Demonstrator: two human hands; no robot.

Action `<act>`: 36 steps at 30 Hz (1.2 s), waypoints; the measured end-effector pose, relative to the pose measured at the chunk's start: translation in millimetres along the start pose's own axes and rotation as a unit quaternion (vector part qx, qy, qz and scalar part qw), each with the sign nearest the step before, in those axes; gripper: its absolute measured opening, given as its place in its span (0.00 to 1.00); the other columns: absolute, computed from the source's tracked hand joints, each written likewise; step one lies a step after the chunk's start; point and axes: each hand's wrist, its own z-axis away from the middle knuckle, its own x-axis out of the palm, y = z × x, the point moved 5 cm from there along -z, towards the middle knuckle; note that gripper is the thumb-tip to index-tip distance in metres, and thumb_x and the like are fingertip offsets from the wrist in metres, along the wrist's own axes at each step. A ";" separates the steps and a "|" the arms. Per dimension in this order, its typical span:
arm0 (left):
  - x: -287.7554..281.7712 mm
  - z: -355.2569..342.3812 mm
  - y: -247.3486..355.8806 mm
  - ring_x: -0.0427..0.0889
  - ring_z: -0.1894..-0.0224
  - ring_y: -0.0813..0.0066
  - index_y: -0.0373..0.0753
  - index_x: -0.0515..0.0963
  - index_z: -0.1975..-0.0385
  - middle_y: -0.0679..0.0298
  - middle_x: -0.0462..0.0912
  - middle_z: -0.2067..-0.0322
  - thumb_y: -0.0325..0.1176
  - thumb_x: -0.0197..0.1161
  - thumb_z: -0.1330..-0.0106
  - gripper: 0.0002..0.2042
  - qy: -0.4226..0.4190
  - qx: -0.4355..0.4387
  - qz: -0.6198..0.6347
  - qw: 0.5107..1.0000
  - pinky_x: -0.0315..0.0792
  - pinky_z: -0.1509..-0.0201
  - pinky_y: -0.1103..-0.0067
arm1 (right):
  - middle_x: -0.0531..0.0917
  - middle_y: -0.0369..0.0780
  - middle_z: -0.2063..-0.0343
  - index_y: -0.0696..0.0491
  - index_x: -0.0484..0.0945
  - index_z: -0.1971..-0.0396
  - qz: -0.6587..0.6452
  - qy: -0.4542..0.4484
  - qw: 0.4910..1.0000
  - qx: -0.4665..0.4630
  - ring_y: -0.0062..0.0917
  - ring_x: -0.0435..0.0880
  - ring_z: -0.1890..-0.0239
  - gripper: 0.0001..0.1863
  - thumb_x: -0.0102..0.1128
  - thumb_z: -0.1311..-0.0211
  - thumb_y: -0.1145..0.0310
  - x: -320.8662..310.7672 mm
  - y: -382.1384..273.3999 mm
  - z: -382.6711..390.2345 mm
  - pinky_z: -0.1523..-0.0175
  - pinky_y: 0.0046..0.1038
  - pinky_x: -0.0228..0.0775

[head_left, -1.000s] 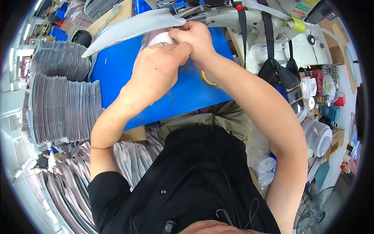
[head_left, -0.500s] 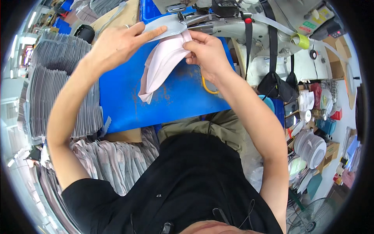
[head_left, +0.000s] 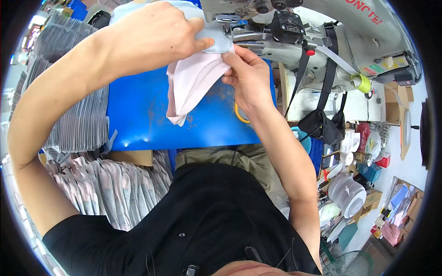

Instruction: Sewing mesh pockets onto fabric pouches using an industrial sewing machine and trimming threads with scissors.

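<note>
A fabric piece, light grey on top (head_left: 218, 37) with pale pink folded cloth (head_left: 193, 76) hanging below it, lies at the sewing machine's presser area (head_left: 228, 28). My left hand (head_left: 159, 34) is on the grey part with fingers bent, thumb and forefinger closed on it; its other fingertips are hidden. My right hand (head_left: 248, 71) pinches the right edge where grey meets pink, between thumb and fingers. The pink cloth droops over the blue work surface (head_left: 138, 110).
The sewing machine (head_left: 363, 27) spans the upper right, a black pouch (head_left: 324, 126) hanging by it. A yellow loop handle (head_left: 240, 112) lies beside my right wrist. Stacked grey pieces (head_left: 76, 115) stand left; pink-grey pieces (head_left: 110, 184) sit below them.
My view has shifted nearer the machine. My left hand has gone from a stretched forefinger flat on the grey part to bent fingers. The right hand keeps its pinch.
</note>
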 end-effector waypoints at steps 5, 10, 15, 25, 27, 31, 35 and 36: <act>1.2 -1.6 14.1 0.86 0.72 0.64 0.41 0.81 0.41 0.58 0.79 0.65 0.30 0.63 0.39 0.23 0.041 -0.066 0.040 0.996 0.80 0.68 0.74 | 0.86 0.34 0.71 0.60 0.84 0.53 -0.014 0.005 1.000 -0.013 0.15 0.81 0.76 0.12 0.70 0.35 0.73 -2.9 10.0 -7.4 0.73 0.19 0.75; -1.3 -11.9 33.4 0.87 0.70 0.62 0.34 0.80 0.42 0.56 0.81 0.66 0.28 0.63 0.39 0.23 0.022 -0.093 0.056 0.994 0.81 0.68 0.73 | 0.86 0.34 0.69 0.60 0.85 0.54 -0.012 0.001 0.999 -0.043 0.15 0.82 0.75 0.12 0.69 0.34 0.73 -1.9 13.1 -7.8 0.73 0.19 0.74; -1.8 -23.1 47.4 0.88 0.70 0.60 0.29 0.78 0.42 0.54 0.82 0.65 0.27 0.63 0.40 0.24 0.027 -0.139 0.098 0.985 0.81 0.67 0.71 | 0.87 0.36 0.62 0.61 0.85 0.49 0.014 0.006 0.995 -0.103 0.14 0.82 0.67 0.15 0.68 0.34 0.75 -8.3 16.5 -7.4 0.65 0.19 0.74; 11.8 -53.5 66.1 0.89 0.67 0.52 0.26 0.78 0.56 0.47 0.85 0.68 0.24 0.62 0.42 0.14 0.095 -0.293 0.243 0.920 0.82 0.66 0.67 | 0.87 0.37 0.60 0.61 0.85 0.48 0.032 -0.025 0.990 -0.135 0.13 0.81 0.64 0.15 0.67 0.32 0.74 -14.8 21.4 1.6 0.61 0.18 0.74; 18.6 -56.7 64.6 0.88 0.68 0.49 0.26 0.75 0.60 0.48 0.85 0.72 0.24 0.62 0.43 0.12 0.119 -0.354 0.274 0.886 0.81 0.65 0.64 | 0.85 0.37 0.60 0.58 0.86 0.48 0.105 -0.022 0.983 -0.149 0.14 0.81 0.64 0.15 0.68 0.34 0.74 -23.0 22.1 2.7 0.60 0.20 0.75; 37.1 -47.1 71.0 0.88 0.64 0.49 0.23 0.73 0.48 0.46 0.84 0.66 0.26 0.63 0.43 0.22 0.144 -0.372 0.368 0.840 0.81 0.62 0.63 | 0.84 0.40 0.61 0.55 0.87 0.50 0.238 -0.006 0.935 -0.264 0.19 0.82 0.66 0.16 0.68 0.39 0.75 -35.2 10.2 28.1 0.60 0.23 0.75; 31.9 -6.5 118.8 0.83 0.53 0.47 0.35 0.72 0.34 0.49 0.76 0.50 0.30 0.69 0.48 0.35 0.236 -0.389 0.485 0.747 0.79 0.52 0.62 | 0.81 0.40 0.62 0.56 0.88 0.53 0.404 0.004 0.876 -0.264 0.21 0.80 0.64 0.16 0.66 0.43 0.78 -41.2 1.2 64.6 0.56 0.25 0.75; 26.2 1.7 132.7 0.83 0.56 0.52 0.35 0.75 0.37 0.52 0.77 0.53 0.29 0.70 0.49 0.33 0.281 -0.385 0.439 0.762 0.79 0.55 0.64 | 0.80 0.39 0.61 0.58 0.87 0.53 0.422 -0.002 0.873 -0.245 0.19 0.79 0.64 0.16 0.65 0.43 0.80 -41.0 4.0 69.5 0.55 0.23 0.75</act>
